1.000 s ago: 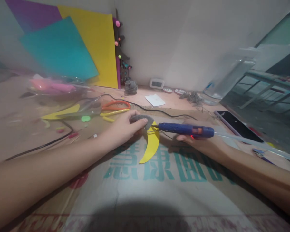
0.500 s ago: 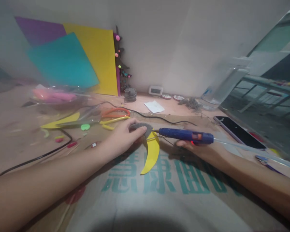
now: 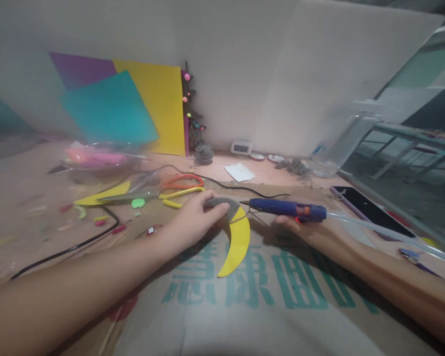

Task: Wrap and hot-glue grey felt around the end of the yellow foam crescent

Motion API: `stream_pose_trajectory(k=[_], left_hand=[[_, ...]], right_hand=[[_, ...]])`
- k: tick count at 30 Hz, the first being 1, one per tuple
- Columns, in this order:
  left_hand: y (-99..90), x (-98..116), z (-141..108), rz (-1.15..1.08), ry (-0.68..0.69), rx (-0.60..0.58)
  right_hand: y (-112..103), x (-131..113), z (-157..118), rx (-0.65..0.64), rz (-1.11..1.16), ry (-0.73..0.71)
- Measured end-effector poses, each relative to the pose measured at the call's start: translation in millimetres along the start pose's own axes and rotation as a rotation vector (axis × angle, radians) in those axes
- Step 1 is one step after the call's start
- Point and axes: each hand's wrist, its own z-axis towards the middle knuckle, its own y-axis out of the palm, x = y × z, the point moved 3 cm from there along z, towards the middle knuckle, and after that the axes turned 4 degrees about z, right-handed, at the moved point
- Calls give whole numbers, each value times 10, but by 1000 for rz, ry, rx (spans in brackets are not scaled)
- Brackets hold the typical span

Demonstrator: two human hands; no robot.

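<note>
My left hand (image 3: 198,217) pinches the grey-wrapped upper end of a yellow crescent (image 3: 238,243), whose bare yellow part curves down to a point. A grey strand crosses the crescent just below the wrapped part. My right hand (image 3: 306,232) is closed round a blue glue gun (image 3: 287,209), which shows a small red light. The gun's nozzle points left, a little right of the wrapped end, with a narrow gap between them. A clear glue stick (image 3: 359,223) runs out of the gun's back.
Scissors with orange and yellow handles (image 3: 181,190) lie behind my left hand. A phone (image 3: 373,210) and a clear bottle (image 3: 335,143) are at right. Coloured sheets (image 3: 163,109) lean on the wall. Cardboard (image 3: 207,331) lies beneath my hands.
The glue gun's nozzle has come away from the grey wrapping to the right. The whole view has shifted, so the things appear slightly lower.
</note>
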Motion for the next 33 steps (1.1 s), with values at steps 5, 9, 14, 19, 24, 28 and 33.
stream_pose_trajectory(k=[5, 9, 14, 19, 24, 28, 33], left_hand=[[8, 22, -9, 31, -23, 5], [4, 25, -4, 63, 8, 21], [7, -30, 9, 62, 13, 3], [9, -39, 14, 63, 26, -14], [11, -10, 18, 55, 34, -2], [4, -1, 18, 62, 45, -9], [5, -43, 20, 52, 28, -13]], right_hand=[[-176, -28, 94, 95, 35, 103], [-325, -2, 211, 87, 168, 145], [-353, 51, 517, 117, 210, 250], [-129, 316, 1022, 104, 100, 371], [170, 559, 1337, 34, 60, 378], [288, 621, 1383, -8, 29, 370], [176, 595, 1260, -12, -9, 315]])
